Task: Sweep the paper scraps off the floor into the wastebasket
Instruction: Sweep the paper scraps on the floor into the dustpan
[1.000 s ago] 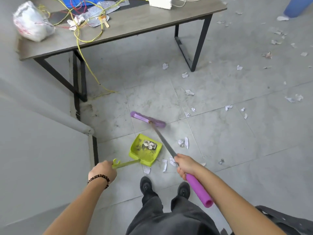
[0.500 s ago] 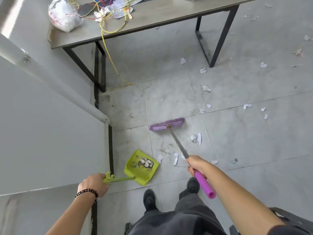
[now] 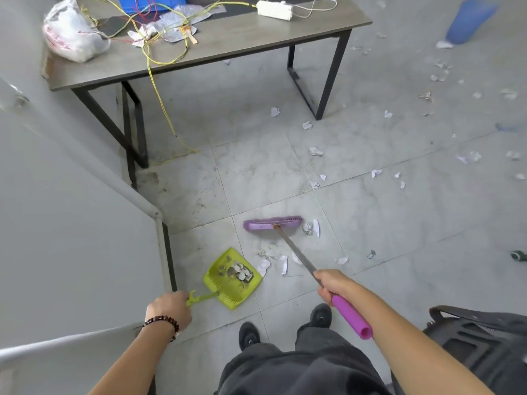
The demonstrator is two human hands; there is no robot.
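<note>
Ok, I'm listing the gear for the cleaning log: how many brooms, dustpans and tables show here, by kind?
Broom: 1, purple, gripped by the right hand
Dustpan: 1, green, its handle gripped by the left hand
Table: 1
Total: 3

Wears a beaded bracelet (image 3: 161, 323) round the wrist behind the left hand (image 3: 168, 307): small round beads, dark, mostly black with some reddish-brown among them. Leaves the arms bare from that hand and from the right hand (image 3: 333, 283) back to the lower edge of the view. Has on loose trousers (image 3: 299, 369) of dark grey, almost black cloth, creased and baggy. Wears black shoes with rounded toes, a left shoe (image 3: 249, 334) and a right shoe (image 3: 320, 315).
</note>
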